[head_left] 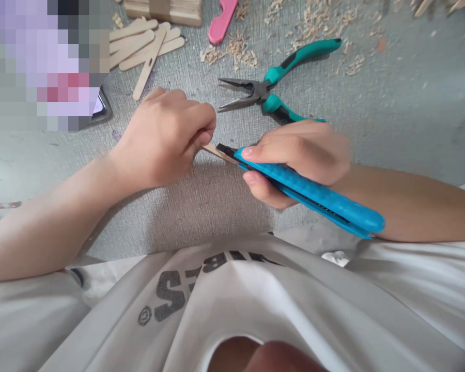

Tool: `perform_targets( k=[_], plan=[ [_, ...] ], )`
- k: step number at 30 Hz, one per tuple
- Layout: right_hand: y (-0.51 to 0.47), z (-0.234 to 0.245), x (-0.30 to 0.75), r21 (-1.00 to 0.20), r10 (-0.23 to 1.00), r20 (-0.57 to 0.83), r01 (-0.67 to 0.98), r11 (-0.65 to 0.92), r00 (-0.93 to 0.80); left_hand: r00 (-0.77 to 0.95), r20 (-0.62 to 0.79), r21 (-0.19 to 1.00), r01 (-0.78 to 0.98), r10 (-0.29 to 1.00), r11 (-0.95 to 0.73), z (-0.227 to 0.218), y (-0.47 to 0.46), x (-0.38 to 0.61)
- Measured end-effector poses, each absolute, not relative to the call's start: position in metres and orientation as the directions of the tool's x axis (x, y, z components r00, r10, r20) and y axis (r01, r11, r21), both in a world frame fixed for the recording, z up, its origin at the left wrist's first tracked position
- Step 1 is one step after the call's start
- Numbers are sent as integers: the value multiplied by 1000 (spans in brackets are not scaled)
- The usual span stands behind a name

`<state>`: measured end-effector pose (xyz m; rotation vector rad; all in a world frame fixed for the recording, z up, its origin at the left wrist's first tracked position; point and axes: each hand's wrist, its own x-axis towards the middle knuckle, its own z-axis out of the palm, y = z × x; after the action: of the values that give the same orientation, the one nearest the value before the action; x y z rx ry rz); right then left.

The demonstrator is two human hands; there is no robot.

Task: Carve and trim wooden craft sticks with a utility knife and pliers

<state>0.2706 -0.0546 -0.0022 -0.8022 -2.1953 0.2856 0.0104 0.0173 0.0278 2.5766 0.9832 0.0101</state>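
In the head view, my left hand [170, 137] is closed around one end of a wooden craft stick [214, 150], most of which its fingers hide. The stick's bare end points right, toward my other hand. My right hand [298, 157] grips a blue utility knife [313, 192], with the thumb pressed on top near the blade end. The knife's dark blade lies at the stick, seemingly touching it. Just beyond my hands, needle-nose pliers [260, 92] with green and black handles lie with their jaws apart.
A loose pile of craft sticks [143, 44] lies at the back left, near a banded bundle of sticks [178, 11]. A pink tool [221, 23] lies at the back. Wood shavings [238, 49] are scattered across the grey table [403, 103]. A device's dark edge [105, 106] shows at left.
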Motion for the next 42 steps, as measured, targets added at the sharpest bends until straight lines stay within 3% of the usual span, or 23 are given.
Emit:
perform_targets(
  k=[9,18,28,33,39,42],
  plan=[
    [-52,-1,267,-430,602,595,421,798,-532,747,-166,408,646,643,-645,26,18,11],
    [-59,-5,273,-417,639,487,485,769,-595,754,-141,384,639,642,-666,23,18,10],
    [-58,0,265,-413,622,524,465,783,-582,764,-107,424,614,636,-666,18,19,10],
    [-57,-1,266,-415,585,577,411,811,-570,739,-196,365,665,644,-652,22,20,13],
    [-59,-8,277,-413,638,441,488,769,-632,747,-168,369,653,644,-661,22,15,13],
    [-60,-10,280,-439,641,424,474,763,-640,689,-175,298,718,704,-629,23,9,14]
  ],
)
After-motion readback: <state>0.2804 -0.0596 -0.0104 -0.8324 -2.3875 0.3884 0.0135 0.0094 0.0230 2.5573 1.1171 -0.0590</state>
